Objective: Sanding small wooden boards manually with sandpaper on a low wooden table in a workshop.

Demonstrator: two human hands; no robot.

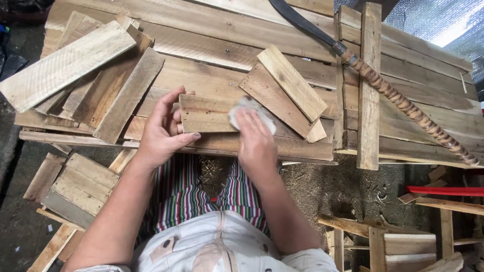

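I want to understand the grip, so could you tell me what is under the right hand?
Under the right hand lies a whitish pad, pressed on the small board. Only the pad's upper edge shows; the fingers cover the rest, so its kind is unclear.

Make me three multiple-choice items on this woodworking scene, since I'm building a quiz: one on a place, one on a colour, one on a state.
1. Where does the long blade with the wrapped handle lie?
A. on the ground
B. on the bench, upper right
C. in a hand

2. What colour is the pad under the right hand?
A. whitish
B. red
C. black

3. How is the small plank held?
A. lifted in the air
B. clamped in a vice
C. steadied on the bench by the left hand

Answers: B, it crosses the planks there; A, pale edge shows; C, fingers grip its end.
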